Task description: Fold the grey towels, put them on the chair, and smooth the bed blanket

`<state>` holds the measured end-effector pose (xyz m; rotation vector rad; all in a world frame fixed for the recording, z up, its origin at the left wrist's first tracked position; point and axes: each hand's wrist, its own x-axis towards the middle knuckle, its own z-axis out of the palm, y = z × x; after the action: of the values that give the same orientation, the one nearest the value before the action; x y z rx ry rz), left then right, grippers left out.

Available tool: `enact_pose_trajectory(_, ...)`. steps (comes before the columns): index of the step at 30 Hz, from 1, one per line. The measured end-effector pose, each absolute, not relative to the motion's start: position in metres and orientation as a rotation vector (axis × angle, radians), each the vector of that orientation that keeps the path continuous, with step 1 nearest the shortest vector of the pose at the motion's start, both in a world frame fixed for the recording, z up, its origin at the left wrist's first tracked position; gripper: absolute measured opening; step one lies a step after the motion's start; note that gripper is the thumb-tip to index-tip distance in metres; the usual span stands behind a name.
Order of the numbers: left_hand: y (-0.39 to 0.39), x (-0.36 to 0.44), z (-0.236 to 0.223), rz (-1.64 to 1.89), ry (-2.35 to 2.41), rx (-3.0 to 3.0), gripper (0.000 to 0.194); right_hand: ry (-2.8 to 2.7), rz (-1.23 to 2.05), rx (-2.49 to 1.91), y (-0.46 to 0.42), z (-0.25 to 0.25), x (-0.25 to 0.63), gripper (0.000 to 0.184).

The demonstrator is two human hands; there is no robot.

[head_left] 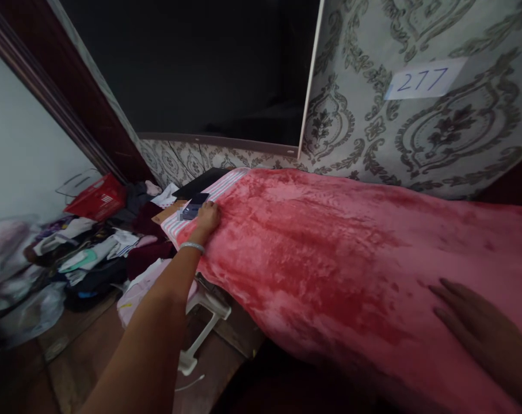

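Note:
A plush red-pink blanket (330, 247) covers a table along the wall. My left hand (208, 217) reaches to the blanket's far left end, a silver bangle on its wrist. Its fingers curl over the blanket's edge, right beside a dark phone (195, 206) that lies on a pink-and-white striped cloth (220, 187). Whether the fingers touch the phone is unclear. My right hand (480, 333) lies flat on the blanket at the lower right, fingers stretched out and slightly apart, holding nothing.
A heap of clothes (92, 253) covers the floor at left, with a red basket (97, 198) behind it. A white plastic stool (209, 322) stands under the table's left end. A dark screen (200, 69) hangs on the patterned wall, beside a paper label (422, 79) reading 277.

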<state>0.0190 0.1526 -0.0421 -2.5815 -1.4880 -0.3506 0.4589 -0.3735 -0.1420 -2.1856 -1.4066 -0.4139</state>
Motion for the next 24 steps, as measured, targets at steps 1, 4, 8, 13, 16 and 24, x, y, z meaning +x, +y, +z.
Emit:
enact_pose_trajectory(1, 0.154, 0.018, -0.041, -0.352, -1.456, -2.604, 0.033, -1.398, -0.419, -2.189, -0.371, -0.135, 0.453, 0.048)
enact_pose_trajectory(4, 0.156, 0.014, -0.038, -0.355, -1.345, -2.684, 0.031, -1.429, -0.431, -2.183, -0.359, -0.109, 0.429, 0.048)
enact_pose_trajectory(8, 0.162, 0.012, -0.037, -0.374, -1.233, -2.746, 0.028, -1.432, -0.273, -2.135, -0.320, -0.080, 0.388, 0.037)
enact_pose_trajectory(13, 0.171, 0.015, -0.041, -0.363, -1.216, -2.702, 0.023, -1.413, -0.090, -2.073, -0.266, -0.073, 0.363, 0.020)
enact_pose_trajectory(16, 0.176, 0.017, -0.045, -0.391, -1.201, -2.700, 0.019, -1.422, -0.028, -2.124, -0.249, -0.079, 0.358, 0.012)
enact_pose_trajectory(24, 0.180, 0.013, -0.046, -0.729, -1.380, -2.725, 0.010, -1.422, -0.106, -2.297, -0.244, -0.091, 0.353, 0.019)
